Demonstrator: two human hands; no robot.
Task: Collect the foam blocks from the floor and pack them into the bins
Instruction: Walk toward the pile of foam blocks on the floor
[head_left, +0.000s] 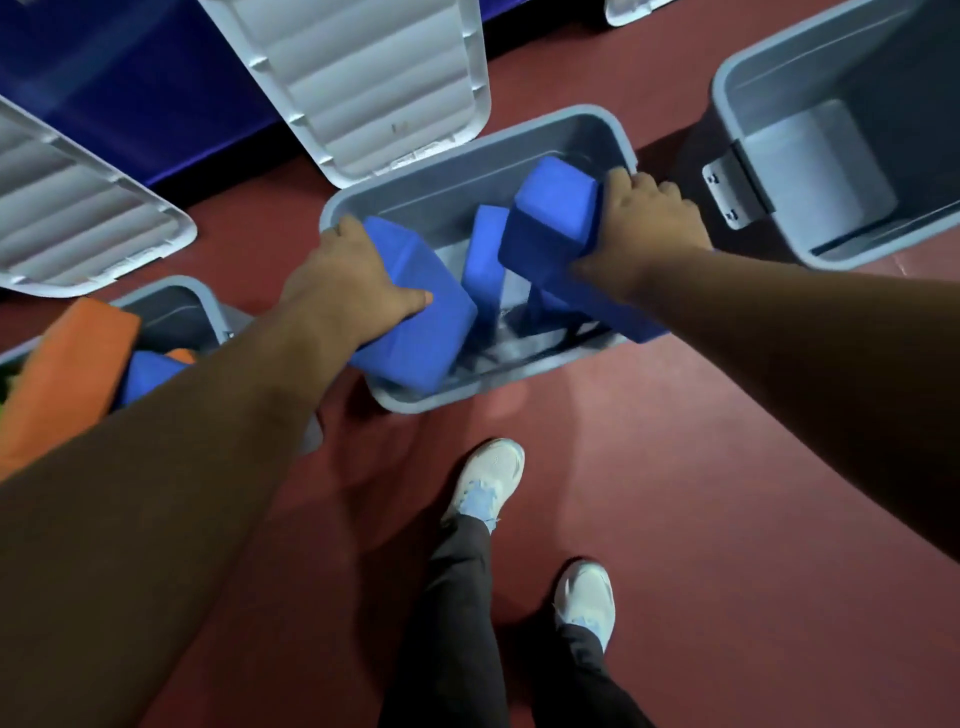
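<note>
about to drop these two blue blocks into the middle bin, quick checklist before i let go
1. Left hand grips left block: ok.
2. Right hand grips right block: ok.
3. Both blocks fully within the middle bin opening: cannot tell, each overlaps the near rim in this view.
4. Room inside: ok, one upright block in the middle, space either side.
5. Lid off the opening: ok, it lies beyond the far rim.
</note>
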